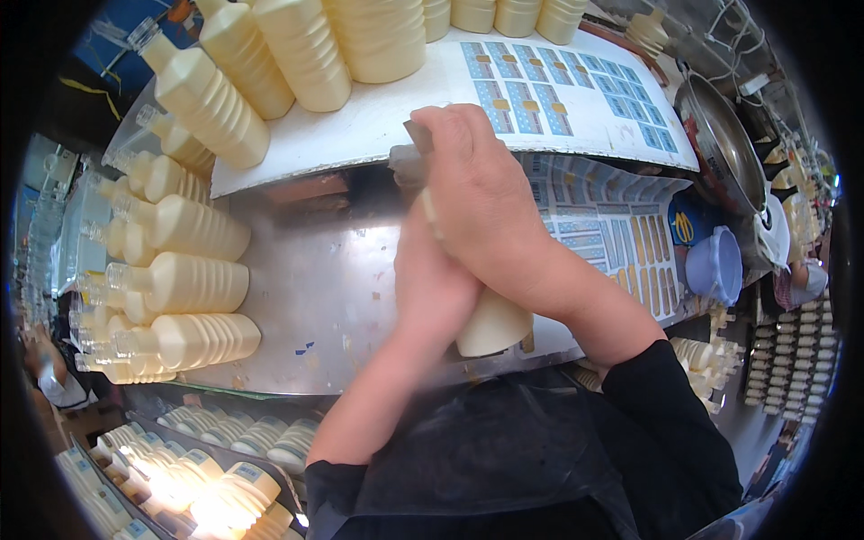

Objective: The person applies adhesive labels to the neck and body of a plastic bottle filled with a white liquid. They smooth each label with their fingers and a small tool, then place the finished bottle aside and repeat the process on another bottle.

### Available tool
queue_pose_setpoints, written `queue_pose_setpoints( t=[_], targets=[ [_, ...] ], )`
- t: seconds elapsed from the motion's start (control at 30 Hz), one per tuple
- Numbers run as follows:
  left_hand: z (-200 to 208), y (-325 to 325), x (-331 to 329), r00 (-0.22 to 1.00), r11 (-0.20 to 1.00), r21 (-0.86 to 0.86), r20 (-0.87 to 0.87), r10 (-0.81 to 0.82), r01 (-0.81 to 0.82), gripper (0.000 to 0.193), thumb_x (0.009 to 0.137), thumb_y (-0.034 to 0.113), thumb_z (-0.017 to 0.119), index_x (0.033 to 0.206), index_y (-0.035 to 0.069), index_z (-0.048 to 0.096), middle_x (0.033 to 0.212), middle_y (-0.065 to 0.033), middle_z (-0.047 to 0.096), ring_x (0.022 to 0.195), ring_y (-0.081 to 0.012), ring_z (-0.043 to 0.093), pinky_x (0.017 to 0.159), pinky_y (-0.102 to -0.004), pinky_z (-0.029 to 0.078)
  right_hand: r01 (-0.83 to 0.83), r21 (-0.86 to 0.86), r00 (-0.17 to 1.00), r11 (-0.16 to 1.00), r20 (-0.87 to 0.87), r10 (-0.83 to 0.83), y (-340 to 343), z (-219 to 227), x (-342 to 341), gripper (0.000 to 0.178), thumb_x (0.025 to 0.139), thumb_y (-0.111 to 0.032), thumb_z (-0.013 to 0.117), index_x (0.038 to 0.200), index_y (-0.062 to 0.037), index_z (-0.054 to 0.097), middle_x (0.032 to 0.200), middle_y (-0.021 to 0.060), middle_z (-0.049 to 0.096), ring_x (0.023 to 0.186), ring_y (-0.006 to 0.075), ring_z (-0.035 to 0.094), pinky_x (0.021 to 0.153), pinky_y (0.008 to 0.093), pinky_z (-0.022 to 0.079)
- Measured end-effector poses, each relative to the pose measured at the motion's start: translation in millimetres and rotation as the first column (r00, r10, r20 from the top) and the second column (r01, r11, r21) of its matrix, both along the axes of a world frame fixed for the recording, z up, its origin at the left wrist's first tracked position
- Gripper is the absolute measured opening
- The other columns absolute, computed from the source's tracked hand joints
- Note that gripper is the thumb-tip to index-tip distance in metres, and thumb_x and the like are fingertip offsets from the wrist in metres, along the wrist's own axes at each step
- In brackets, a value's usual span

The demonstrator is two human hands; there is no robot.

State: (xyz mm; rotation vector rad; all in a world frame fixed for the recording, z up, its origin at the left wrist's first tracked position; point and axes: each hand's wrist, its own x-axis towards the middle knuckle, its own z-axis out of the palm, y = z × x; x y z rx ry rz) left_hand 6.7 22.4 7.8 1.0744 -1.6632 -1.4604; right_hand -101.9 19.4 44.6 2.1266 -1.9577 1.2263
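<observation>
A cream plastic bottle [493,326] lies tilted under my crossed hands, its base toward me. My left hand [434,270], slightly blurred, is closed round its side. Over it crosses my right hand [477,184], with curled fingers at the bottle's far end. A dark, flat-edged piece [419,135] sticks out from the right fingers; its kind is mostly hidden. Beside it is a blurred greyish shape [408,166], perhaps the bottle's clear neck. Beyond the hands, sheets of blue and gold labels [529,90] lie on a white board [387,112].
Cream bottles [202,283] lie stacked at the left of the metal table [315,270]; others [297,54] stand on the board. More label sheets [612,238] lie at right, near a lilac bucket [715,267] and metal pan [724,135]. Labelled bottles [243,490] fill the lower left.
</observation>
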Motion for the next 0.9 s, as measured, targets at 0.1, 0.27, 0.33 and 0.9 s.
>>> queue_pose_setpoints(
  t=[0.1,0.27,0.33,0.9],
  targets=[
    [-1.7,1.4,2.3,1.000,0.999,-0.044,-0.031,-0.003,0.001,0.065,0.081,0.027,0.081,0.136,0.005,0.054,0.126,-0.0221,0.065,0.119,-0.0412,0.062,0.100,-0.0474,0.048,0.053,0.052,0.998,0.997,-0.036,-0.051,0.3,0.7,-6.3,0.041,0.093,-0.001,0.054,0.133,-0.0007,0.048,0.121,0.0241,0.053,0.108,0.0438,0.058,0.095,0.0489,0.049],
    [-9.3,-2.6,7.4,0.997,0.998,-0.014,0.052,-0.063,0.064,0.078,0.082,0.039,0.081,0.143,0.002,0.048,0.134,-0.0175,0.061,0.123,-0.0275,0.063,0.102,-0.0415,0.051,0.142,0.056,0.989,0.988,0.024,-0.144,4.7,-1.5,-37.6,0.036,0.094,-0.002,0.052,0.130,0.0001,0.051,0.128,0.0245,0.054,0.114,0.0437,0.058,0.098,0.0491,0.048],
    [-7.4,0.0,4.4,0.999,0.998,-0.060,0.045,0.003,0.000,0.071,0.080,0.032,0.082,0.136,0.002,0.052,0.125,-0.0214,0.064,0.118,-0.0377,0.061,0.100,-0.0471,0.049,0.086,0.033,0.993,0.996,0.077,-0.089,3.6,2.0,-28.2,0.036,0.094,-0.002,0.053,0.130,-0.0004,0.051,0.126,0.0237,0.054,0.113,0.0433,0.058,0.097,0.0484,0.049],
    [-31.7,-6.2,5.6,0.986,0.986,0.137,-0.120,0.114,-0.098,0.062,0.094,0.037,0.071,0.141,0.001,0.052,0.127,-0.0190,0.065,0.115,-0.0298,0.065,0.098,-0.0411,0.050,0.106,0.077,0.979,0.991,0.164,-0.117,13.7,-10.7,-36.9,0.036,0.096,-0.004,0.051,0.132,-0.0014,0.051,0.126,0.0220,0.055,0.118,0.0415,0.056,0.103,0.0466,0.047]
  ],
)
